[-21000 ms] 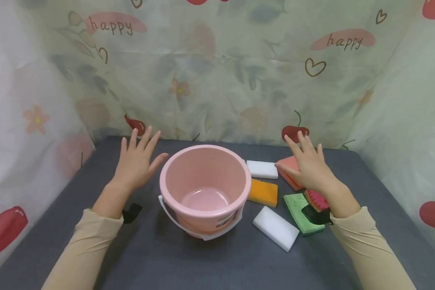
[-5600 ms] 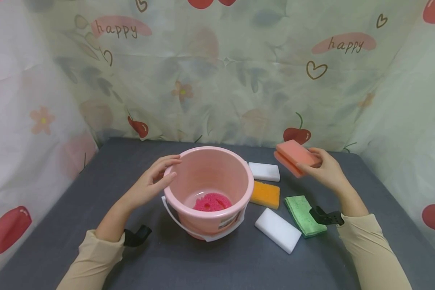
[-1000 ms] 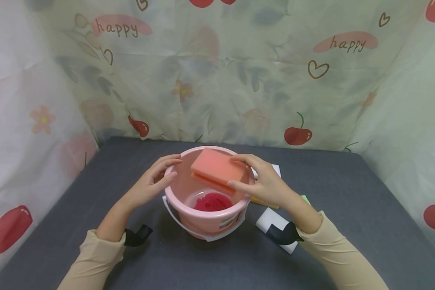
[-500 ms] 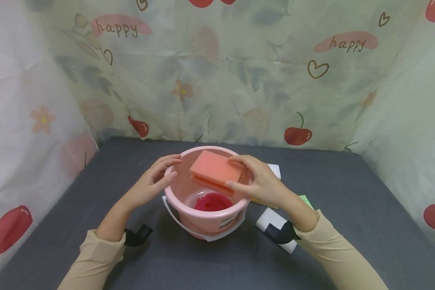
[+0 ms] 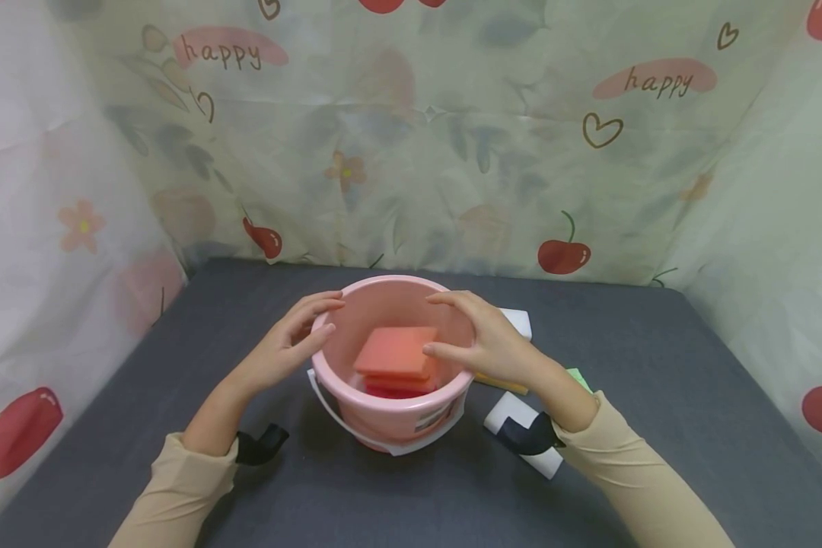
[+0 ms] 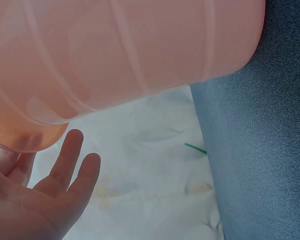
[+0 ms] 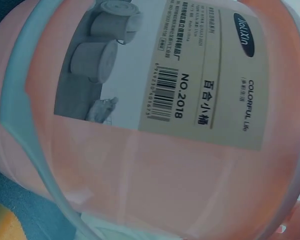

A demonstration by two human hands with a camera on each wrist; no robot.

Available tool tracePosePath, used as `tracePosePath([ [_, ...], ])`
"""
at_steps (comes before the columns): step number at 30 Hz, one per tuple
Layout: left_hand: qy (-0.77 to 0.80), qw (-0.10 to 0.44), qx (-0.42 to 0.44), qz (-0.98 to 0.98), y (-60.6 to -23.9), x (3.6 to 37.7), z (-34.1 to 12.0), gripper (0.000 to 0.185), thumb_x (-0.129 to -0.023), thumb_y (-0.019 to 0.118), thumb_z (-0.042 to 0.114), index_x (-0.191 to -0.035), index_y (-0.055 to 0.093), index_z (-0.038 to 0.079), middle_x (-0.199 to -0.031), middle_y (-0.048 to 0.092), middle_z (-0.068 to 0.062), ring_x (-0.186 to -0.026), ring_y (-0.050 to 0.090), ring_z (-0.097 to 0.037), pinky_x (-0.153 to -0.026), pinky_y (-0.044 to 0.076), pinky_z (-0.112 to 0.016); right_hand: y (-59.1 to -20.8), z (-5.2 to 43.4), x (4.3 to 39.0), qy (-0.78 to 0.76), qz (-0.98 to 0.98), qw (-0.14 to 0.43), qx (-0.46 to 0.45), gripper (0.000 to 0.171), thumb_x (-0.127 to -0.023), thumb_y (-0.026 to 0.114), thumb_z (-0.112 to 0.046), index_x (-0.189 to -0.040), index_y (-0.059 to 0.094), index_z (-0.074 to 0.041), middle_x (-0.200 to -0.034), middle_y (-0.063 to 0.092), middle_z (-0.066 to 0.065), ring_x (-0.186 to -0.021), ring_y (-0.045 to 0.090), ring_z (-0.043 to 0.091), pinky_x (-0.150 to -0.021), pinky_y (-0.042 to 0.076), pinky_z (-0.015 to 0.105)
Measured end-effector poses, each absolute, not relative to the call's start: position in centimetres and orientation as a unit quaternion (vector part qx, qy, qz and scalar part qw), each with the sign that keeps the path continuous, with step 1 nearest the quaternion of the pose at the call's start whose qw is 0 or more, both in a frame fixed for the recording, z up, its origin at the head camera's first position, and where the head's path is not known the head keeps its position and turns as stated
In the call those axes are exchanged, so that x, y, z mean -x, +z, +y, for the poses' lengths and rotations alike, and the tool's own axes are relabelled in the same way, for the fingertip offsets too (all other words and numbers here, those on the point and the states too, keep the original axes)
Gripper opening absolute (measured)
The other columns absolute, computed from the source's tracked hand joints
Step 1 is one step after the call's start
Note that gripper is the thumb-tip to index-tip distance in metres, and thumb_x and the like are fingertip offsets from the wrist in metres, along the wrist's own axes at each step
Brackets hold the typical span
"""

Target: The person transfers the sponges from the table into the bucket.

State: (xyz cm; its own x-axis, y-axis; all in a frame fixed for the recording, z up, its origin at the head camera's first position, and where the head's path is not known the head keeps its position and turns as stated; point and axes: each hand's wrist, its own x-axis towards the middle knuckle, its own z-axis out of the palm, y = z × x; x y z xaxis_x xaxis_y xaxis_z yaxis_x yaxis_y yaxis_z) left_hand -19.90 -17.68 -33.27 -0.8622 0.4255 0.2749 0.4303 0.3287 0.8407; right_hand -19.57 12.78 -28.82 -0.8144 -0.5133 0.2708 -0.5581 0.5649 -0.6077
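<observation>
The pink bucket (image 5: 390, 415) mouth is flanked by the left hand (image 5: 284, 346) on its rim and the right hand (image 5: 493, 342) over its right edge, while the orange sponge (image 5: 396, 352) fills much of the inside (little room there). Bare grey table (image 5: 657, 396) lies open right and front.

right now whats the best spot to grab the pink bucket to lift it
Probably the white bail handle, which hangs down across the front of the pink bucket. Swing it up and hook the fingers under its middle from above, so the bucket hangs level. The left hand already rests on the left rim, but the wall is wide and smooth; a one-sided rim pinch would likely tilt it.
</observation>
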Motion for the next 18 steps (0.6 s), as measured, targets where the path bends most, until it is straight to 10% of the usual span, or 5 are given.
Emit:
tracePosePath([
  [18, -0.520, -0.001, 0.261, -0.813, -33.3, 19.9, -17.7, 0.043, -0.094, 0.050, 0.013, -0.136, 0.043, 0.010, -0.150, 0.030, -0.008, -0.135, 0.032, -0.031, -0.100, 0.040, -0.055, -28.7, 14.7, 19.7, 0.361, -0.874, 0.092, -0.313, 0.043, -0.083, 0.070, -0.017, -0.123, 0.058, -0.007, -0.121, 0.060, 0.010, -0.112, 0.055, 0.024, -0.096, 0.047, 0.046],
])
